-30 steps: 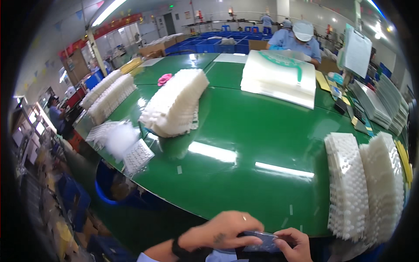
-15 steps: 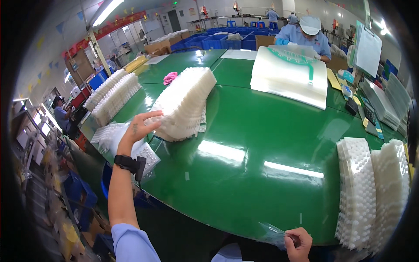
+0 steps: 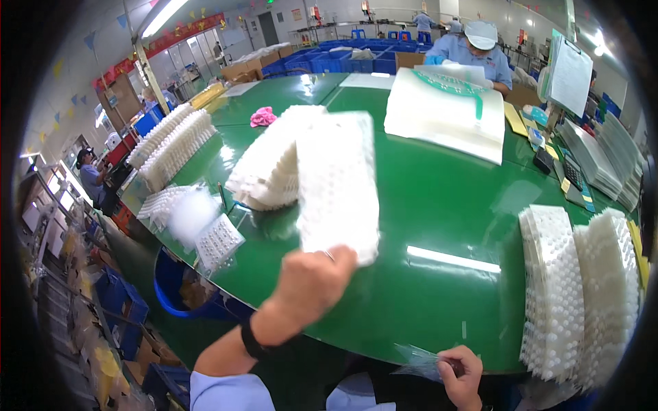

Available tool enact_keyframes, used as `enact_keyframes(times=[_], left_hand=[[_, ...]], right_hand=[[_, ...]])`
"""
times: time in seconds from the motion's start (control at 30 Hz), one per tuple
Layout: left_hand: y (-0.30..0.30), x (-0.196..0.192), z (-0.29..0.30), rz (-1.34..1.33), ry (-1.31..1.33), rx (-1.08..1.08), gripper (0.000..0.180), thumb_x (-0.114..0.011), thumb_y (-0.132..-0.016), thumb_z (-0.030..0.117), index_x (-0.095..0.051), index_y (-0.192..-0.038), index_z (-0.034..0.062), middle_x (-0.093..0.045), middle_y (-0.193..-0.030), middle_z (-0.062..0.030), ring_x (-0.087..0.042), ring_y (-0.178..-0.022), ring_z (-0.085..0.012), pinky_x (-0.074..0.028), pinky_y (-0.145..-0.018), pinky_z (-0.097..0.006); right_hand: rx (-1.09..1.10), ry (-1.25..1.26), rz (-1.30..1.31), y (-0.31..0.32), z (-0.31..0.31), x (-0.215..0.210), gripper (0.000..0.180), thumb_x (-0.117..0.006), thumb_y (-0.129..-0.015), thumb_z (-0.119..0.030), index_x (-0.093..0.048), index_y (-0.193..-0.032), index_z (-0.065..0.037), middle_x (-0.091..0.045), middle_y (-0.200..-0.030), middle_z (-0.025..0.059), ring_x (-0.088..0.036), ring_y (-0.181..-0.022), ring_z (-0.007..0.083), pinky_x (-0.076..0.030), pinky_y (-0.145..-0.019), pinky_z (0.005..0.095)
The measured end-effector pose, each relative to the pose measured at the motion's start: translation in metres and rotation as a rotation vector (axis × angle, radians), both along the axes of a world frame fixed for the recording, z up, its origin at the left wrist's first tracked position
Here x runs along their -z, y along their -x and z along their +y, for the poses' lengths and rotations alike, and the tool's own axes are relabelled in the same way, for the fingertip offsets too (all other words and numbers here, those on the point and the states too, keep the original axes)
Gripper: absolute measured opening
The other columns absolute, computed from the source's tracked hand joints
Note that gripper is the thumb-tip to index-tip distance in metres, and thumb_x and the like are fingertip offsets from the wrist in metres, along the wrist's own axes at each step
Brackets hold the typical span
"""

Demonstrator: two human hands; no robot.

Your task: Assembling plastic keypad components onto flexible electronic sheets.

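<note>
Lifting white tray [image 3: 337,185]; left hand [image 3: 310,282]

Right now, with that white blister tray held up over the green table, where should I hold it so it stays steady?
Keep to the tray's near bottom edge, where the left hand already pinches it from below. It stands upright and is thin, so it will likely flop; pinching a long side edge as well would probably steady it.

white tray [image 3: 337,185] motion-blurred, right hand [image 3: 460,373] cut off by lower edge

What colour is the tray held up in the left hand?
White, with a bumpy dimpled pattern; the tray shows in the head view.
</note>
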State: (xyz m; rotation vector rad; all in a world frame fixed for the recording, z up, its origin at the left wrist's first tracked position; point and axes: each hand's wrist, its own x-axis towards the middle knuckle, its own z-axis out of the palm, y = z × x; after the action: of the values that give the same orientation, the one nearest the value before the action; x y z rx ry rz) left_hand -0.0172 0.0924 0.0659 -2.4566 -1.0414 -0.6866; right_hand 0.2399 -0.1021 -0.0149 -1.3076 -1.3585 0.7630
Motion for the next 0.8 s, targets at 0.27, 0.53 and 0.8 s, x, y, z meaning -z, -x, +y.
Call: enact_keyframes(times=[0.27, 0.53, 0.8], left_hand=[[-0.007, 0.030, -0.098, -0.451, 0.657, 0.308, 0.038, -0.070, -0.088, 0.032, -0.067, -0.111, 0.0018, -0.071, -0.104, -0.0133, -0.069, -0.083, -0.0292, -0.055, -0.070, -0.033], [0.051, 0.025, -0.138, -0.652, 1.311, 0.184, 0.018, -0.072, -0.086, 0.022, -0.073, -0.098, 0.0080, -0.071, -0.081, -0.0082, -0.067, -0.069, -0.0226, -0.052, -0.065, -0.032], [0.078, 0.036, -0.138, -0.397, 1.162, 0.334, 0.010, -0.067, -0.088, 0.017, -0.068, -0.090, 0.0071, -0.068, -0.084, -0.0068, -0.065, -0.077, -0.0268, -0.050, -0.074, -0.037]], right_hand=[[-0.271, 0.080, -0.236, 0.014, -0.001, -0.044, 0.021, -0.077, -0.078, -0.004, -0.071, -0.098, -0.002, -0.066, -0.077, 0.0073, -0.061, -0.062, 0.0157, -0.048, -0.055, 0.0274], [-0.578, 0.385, -0.242, 0.037, 0.047, -0.092, 0.072, -0.073, -0.085, -0.030, -0.041, -0.138, 0.008, -0.044, -0.140, 0.0298, -0.039, -0.133, 0.0458, -0.030, -0.112, 0.0481], [-0.368, -0.180, -0.954, 0.115, 0.126, -0.019, 0.070, -0.073, -0.082, -0.023, -0.043, -0.138, 0.007, -0.044, -0.142, 0.0275, -0.037, -0.137, 0.0437, -0.032, -0.112, 0.0503]])
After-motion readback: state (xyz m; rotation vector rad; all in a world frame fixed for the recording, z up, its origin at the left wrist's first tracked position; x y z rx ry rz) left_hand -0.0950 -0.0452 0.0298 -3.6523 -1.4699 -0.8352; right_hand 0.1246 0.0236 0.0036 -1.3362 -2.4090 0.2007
